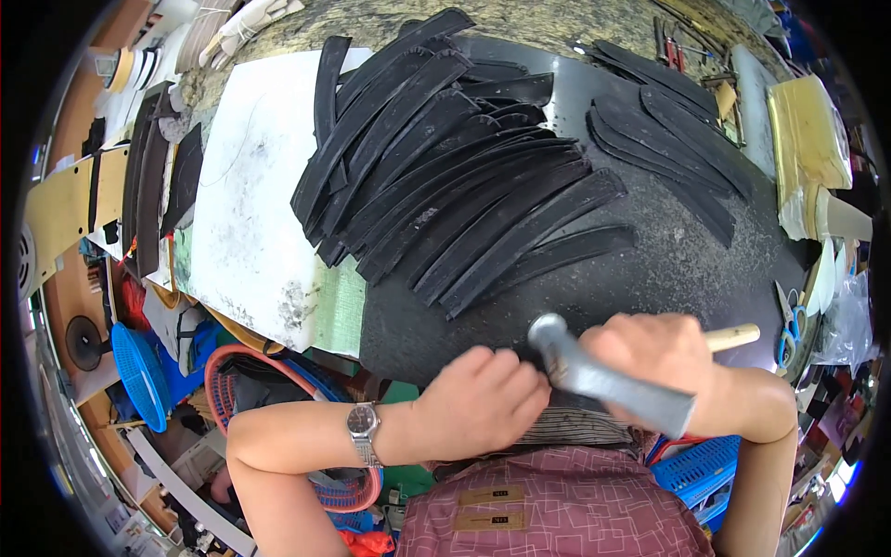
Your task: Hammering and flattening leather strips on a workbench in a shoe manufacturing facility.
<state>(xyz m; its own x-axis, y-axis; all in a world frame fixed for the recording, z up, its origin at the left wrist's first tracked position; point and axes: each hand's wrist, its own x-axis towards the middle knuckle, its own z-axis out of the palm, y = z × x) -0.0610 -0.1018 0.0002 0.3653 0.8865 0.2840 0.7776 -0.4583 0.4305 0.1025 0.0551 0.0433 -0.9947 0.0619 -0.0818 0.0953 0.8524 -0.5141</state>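
Right hand: your right hand (pixel 661 351) is closed in a fist around a hammer (pixel 594 371), near the bench's front edge.
Hammer: its metal head points left and toward you, just beside your left fingers; the pale wooden handle end (pixel 733 336) sticks out to the right of your fist.
Left hand: your left hand (pixel 487 395) is curled, fingers bent down onto a dark strip (pixel 520 355) at the front edge of the bench; how much of it you grip cannot be told. A wristwatch (pixel 362 425) sits on that wrist.
Bench: a black slab (pixel 668 260) covers the bench in front of you.
Pile: many long, curved black strips (pixel 445 158) lie fanned and overlapping across the slab's middle and far left; a smaller fan of black strips (pixel 664 139) lies at the far right.
White board: a scuffed white board (pixel 255 186) lies to the left of the slab.
Scissors: blue-handled scissors (pixel 789 325) lie at the right edge.
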